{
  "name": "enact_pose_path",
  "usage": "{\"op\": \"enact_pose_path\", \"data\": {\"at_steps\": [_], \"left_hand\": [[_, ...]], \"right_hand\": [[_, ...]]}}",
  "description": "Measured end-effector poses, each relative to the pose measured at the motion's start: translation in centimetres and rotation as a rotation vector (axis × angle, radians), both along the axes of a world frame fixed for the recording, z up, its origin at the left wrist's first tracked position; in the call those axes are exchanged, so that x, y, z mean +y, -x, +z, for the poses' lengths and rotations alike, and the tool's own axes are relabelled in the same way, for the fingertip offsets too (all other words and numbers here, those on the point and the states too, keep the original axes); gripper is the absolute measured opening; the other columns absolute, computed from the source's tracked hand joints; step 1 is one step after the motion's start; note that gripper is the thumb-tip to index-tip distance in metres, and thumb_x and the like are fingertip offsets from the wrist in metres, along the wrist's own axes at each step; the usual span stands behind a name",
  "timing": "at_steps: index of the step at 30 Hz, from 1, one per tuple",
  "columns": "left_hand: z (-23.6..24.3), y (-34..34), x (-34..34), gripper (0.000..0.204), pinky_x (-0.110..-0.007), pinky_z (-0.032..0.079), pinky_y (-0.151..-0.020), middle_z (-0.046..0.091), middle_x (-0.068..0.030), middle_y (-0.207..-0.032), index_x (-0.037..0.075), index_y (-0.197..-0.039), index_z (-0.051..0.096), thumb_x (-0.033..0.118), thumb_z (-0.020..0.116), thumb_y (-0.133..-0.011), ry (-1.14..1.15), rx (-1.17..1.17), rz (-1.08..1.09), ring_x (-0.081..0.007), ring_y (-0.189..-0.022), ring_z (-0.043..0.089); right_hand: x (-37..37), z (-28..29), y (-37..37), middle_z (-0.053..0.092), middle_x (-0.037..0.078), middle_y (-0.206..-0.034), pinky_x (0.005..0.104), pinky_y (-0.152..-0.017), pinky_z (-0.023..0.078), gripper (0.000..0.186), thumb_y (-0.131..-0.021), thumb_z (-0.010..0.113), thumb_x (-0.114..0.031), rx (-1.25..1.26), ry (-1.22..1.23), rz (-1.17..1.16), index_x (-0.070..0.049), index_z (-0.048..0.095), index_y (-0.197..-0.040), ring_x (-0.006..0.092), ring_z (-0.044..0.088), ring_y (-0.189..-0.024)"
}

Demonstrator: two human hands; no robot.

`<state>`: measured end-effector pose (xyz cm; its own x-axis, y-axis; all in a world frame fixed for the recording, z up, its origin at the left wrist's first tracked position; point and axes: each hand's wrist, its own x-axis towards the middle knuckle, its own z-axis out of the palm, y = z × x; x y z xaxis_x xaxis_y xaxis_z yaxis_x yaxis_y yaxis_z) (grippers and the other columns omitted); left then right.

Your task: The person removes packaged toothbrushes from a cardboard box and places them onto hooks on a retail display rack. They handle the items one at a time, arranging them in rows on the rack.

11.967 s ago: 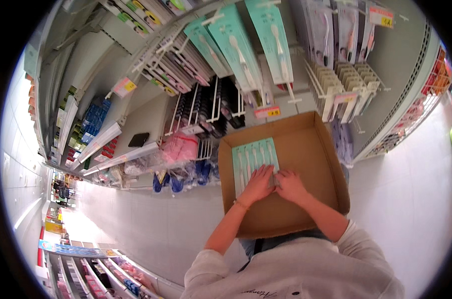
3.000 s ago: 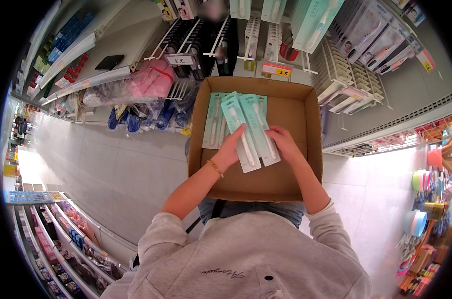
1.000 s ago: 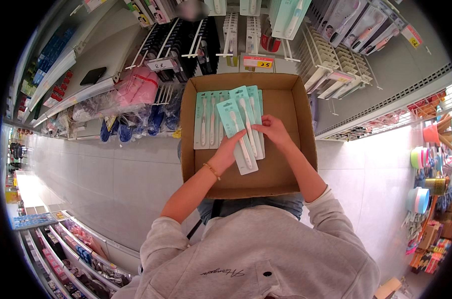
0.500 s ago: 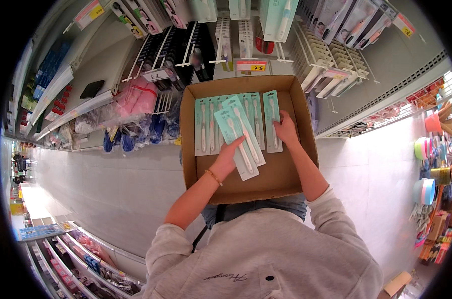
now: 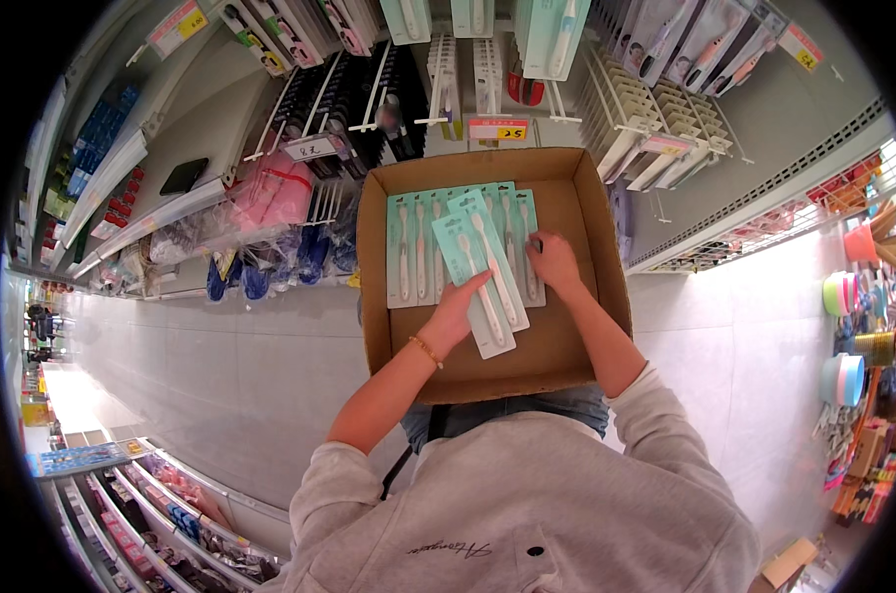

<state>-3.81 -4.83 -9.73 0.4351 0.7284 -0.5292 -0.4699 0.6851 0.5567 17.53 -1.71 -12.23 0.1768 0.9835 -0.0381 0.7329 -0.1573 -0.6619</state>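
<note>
A cardboard box sits at my lap with a row of toothbrush packs lying side by side in it, teal at the top and pale below. My left hand pinches the lower left side of two overlapping toothbrush packs, fanned out and tilted above the row. At the row's right end is another toothbrush pack, partly covered by its neighbours. Curled fingers of my right hand close on this pack's right edge; the fingertips are partly hidden.
Beyond the box, toothbrush packs and other goods hang on shelf hooks. A black phone lies on the left shelf. To the right stand wire shelving and colourful tubs. A low rack is at lower left.
My right hand has moved left, bringing the rightmost pack against the row and partly under its neighbours. The two packs in my left hand have shifted slightly right.
</note>
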Motion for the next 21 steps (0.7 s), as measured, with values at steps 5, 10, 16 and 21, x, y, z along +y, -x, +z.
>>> {"op": "enact_pose_path", "data": {"at_steps": [5, 10, 16, 21], "left_hand": [[-0.6, 0.3, 0.0, 0.043, -0.040, 0.050, -0.088, 0.057, -0.0080, -0.115, 0.004, -0.123, 0.049, 0.014, 0.065, -0.085, 0.012, 0.007, -0.019, -0.0239, -0.105, 0.058], [-0.3, 0.3, -0.4, 0.042, -0.038, 0.048, -0.090, 0.057, -0.0079, -0.115, 0.003, -0.124, 0.049, 0.013, 0.064, -0.085, -0.079, 0.039, -0.078, -0.0234, -0.105, 0.058], [0.5, 0.1, -0.8, 0.041, -0.036, 0.047, -0.091, 0.057, -0.0080, -0.117, 0.003, -0.125, 0.049, 0.016, 0.061, -0.088, -0.199, 0.111, -0.133, -0.0233, -0.106, 0.057], [0.3, -0.3, -0.3, 0.043, -0.036, 0.048, -0.089, 0.057, -0.0089, -0.117, 0.001, -0.125, 0.047, 0.018, 0.061, -0.088, -0.027, -0.008, -0.092, -0.0220, -0.105, 0.057]], "right_hand": [[-0.5, 0.9, 1.1, 0.061, 0.018, -0.107, 0.0414, -0.090, 0.046, 0.036, -0.077, 0.061, -0.019, -0.171, 0.147, 0.129, -0.001, 0.061, -0.108, 0.0366, 0.057, -0.101], [-1.3, 0.1, 2.7, 0.056, 0.013, -0.121, 0.0498, -0.098, 0.037, 0.041, -0.078, 0.056, -0.022, -0.357, -0.122, 0.131, -0.002, 0.058, -0.114, 0.0340, 0.049, -0.114], [-0.4, 0.1, 1.7, 0.058, 0.015, -0.119, 0.0403, -0.091, 0.043, 0.040, -0.084, 0.057, -0.022, -0.268, -0.287, 0.149, -0.002, 0.056, -0.118, 0.0317, 0.055, -0.108], [-0.5, 2.4, 1.8, 0.063, 0.009, -0.081, 0.0298, -0.067, 0.046, 0.030, -0.087, 0.059, -0.025, 0.322, 0.124, 0.310, 0.002, 0.059, -0.099, 0.0178, 0.057, -0.073]]}}
